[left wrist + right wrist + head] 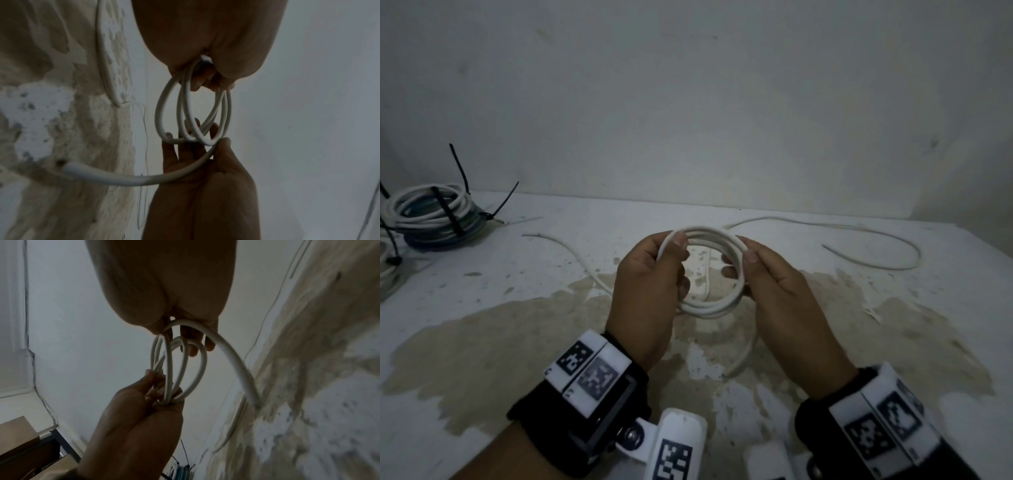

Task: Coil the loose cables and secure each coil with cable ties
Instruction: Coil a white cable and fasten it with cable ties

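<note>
A white cable coil (705,306) of several loops hangs above the stained table (482,291), held between both hands. My left hand (681,260) grips its left side, thumb over the top strands. My right hand (739,263) pinches the right side between thumb and fingers. In the left wrist view the loops (160,113) hang from my left fingers (197,84), and the right hand (201,162) holds their far end. A loose tail (743,356) drops from the coil to the table, thick and near in the right wrist view (236,366).
Tied coils (431,216) with black cable ties (458,168) sticking up sit stacked at the far left. Loose white cables lie on the left (571,253) and right (876,246). A flat white strip (705,274) lies under the coil. A wall rises behind the table.
</note>
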A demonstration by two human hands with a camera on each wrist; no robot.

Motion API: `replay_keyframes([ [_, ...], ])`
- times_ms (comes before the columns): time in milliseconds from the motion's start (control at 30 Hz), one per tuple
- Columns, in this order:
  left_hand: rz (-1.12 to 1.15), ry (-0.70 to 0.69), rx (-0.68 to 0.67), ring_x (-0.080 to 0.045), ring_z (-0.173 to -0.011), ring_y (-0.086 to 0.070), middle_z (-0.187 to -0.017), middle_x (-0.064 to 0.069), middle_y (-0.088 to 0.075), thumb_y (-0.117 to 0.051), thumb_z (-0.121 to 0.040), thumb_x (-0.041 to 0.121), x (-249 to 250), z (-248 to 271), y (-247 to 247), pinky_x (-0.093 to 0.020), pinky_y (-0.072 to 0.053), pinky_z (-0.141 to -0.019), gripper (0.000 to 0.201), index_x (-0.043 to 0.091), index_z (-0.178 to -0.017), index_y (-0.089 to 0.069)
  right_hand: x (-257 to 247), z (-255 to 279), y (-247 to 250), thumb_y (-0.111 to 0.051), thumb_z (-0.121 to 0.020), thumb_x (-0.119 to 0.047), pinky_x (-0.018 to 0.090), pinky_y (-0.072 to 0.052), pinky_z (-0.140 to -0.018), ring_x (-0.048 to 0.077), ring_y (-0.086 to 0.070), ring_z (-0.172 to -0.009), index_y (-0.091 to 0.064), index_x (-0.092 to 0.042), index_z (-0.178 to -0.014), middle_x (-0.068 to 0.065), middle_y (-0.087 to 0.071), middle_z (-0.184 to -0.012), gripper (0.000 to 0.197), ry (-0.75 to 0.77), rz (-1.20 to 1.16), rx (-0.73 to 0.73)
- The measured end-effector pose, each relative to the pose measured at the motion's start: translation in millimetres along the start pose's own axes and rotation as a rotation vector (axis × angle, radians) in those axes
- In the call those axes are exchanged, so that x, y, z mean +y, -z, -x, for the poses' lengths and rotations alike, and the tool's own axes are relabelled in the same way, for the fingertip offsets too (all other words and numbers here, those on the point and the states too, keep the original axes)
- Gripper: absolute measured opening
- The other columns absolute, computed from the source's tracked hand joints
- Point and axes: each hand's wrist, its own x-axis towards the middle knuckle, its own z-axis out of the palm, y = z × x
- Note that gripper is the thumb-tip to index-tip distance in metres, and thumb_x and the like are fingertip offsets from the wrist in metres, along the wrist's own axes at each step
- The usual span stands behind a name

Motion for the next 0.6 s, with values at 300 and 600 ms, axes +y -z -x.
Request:
replay_keyframes([
  [300, 0.221, 0.055, 0.013, -0.004, -0.047, -0.034, -0.063, 0.002, -0.041, -0.038, -0.101, 0.016, 3, 9, -10, -0.018, -0.035, -0.045, 0.026, 0.012, -0.081, -0.054, -5, 6, -11, -0.036, -0.087, -0.048, 0.022, -0.053, -0.062, 0.011, -0.062, -0.066, -0.059, -0.018, -0.115, 0.001, -0.065, -0.082, 0.047, -0.023, -0.290, 0.036],
  [600, 0.020, 0.202, -0.157, -0.019, -0.072, -0.060, -0.074, -0.006, -0.060, -0.040, -0.095, 0.014, 1, 1, 7, -0.038, -0.046, -0.074, 0.028, 0.010, -0.077, -0.060, -6, -4, 21, -0.041, -0.100, -0.025, 0.028, -0.050, -0.055, 0.015, -0.056, -0.052, -0.062, -0.035, -0.088, -0.006, -0.054, -0.054, 0.027, 0.159, 0.070, -0.084],
])
